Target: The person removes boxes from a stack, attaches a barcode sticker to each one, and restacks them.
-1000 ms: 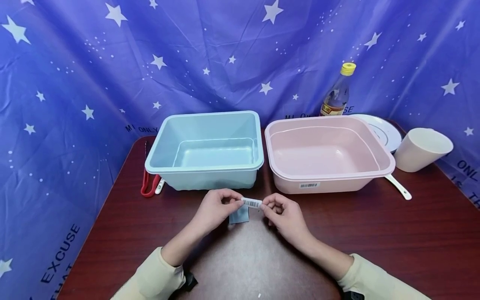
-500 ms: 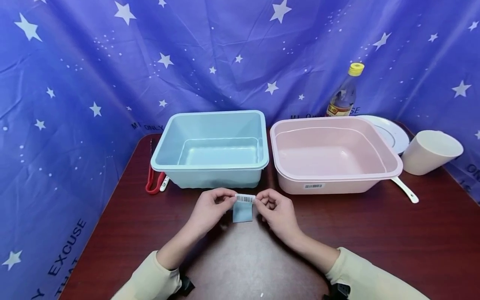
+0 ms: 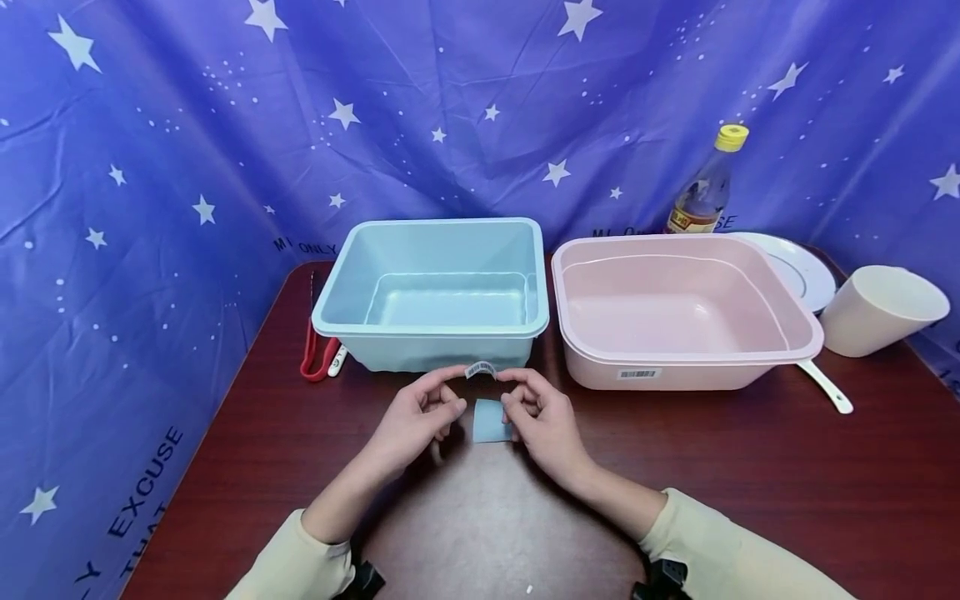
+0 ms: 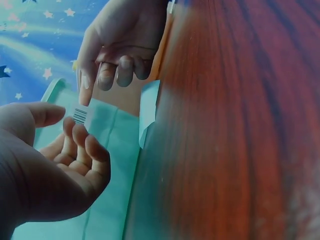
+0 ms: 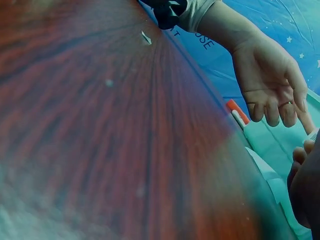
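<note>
**A small white paper-like barcode strip (image 3: 481,369) is bowing in mid-frame**

We are seeing the strip arching near the centre of the head view, in front of the lower edge of the pale-blue rectangular plastic tub (image 3: 431,350). The bare left hand (image 3: 408,423) is meeting its left end with an outstretched index finger, the thumb standing apart; the bare right hand (image 3: 551,429) is mirroring that at the other end. Neither is pinching, so we are judging that a tacky underside is doing the holding.

We are expecting the strip to be very light, limp and prone to creasing, folding or sticking to itself. We are favouring light contact at its extreme ends, leaving the middle untouched and slightly slack.

Below it, a square of pale-blue, thin sheet (image 3: 489,422) is showing between the hands; we are not able to tell whether the right hand's fingers are touching it.
</note>
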A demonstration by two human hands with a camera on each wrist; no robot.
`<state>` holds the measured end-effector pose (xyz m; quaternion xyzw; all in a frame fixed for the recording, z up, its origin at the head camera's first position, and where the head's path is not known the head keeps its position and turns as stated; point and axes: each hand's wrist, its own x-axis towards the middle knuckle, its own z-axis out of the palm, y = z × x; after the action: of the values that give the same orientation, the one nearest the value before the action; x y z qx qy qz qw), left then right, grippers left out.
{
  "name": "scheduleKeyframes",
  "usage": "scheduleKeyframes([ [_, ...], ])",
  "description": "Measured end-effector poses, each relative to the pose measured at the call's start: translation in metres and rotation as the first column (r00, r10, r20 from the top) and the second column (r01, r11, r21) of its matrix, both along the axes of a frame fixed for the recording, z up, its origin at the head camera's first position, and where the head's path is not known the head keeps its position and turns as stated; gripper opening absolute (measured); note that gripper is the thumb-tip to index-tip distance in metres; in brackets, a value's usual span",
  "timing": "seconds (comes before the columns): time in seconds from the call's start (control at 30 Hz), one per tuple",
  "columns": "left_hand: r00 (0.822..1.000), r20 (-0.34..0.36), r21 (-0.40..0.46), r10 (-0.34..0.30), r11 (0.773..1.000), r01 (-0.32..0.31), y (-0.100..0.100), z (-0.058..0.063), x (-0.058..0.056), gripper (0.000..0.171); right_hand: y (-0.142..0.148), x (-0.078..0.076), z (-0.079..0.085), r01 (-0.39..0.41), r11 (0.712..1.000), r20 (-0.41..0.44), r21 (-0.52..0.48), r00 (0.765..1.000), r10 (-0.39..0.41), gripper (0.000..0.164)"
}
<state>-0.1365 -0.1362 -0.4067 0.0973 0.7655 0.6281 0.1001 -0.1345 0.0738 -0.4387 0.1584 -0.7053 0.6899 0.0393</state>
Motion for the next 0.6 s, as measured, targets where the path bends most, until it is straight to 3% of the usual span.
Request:
scheduleKeyframes([
  [0.27, 0.995, -0.003, 0.064, -0.103, 0.993, 0.103, -0.0032, -0.0013, 0.0011, 0.055, 0.0022, 0.0014, -0.0012, -0.103, 0.995, 0.014, -0.003, 0.995, 0.104, 0.041],
  [0.6, 0.99, -0.004, 0.113, -0.141, 0.984, 0.14, -0.0047, -0.0018, 0.0015, 0.066, 0.0036, -0.0001, -0.0027, -0.247, 0.969, 0.077, 0.011, 0.966, 0.246, 0.064],
])
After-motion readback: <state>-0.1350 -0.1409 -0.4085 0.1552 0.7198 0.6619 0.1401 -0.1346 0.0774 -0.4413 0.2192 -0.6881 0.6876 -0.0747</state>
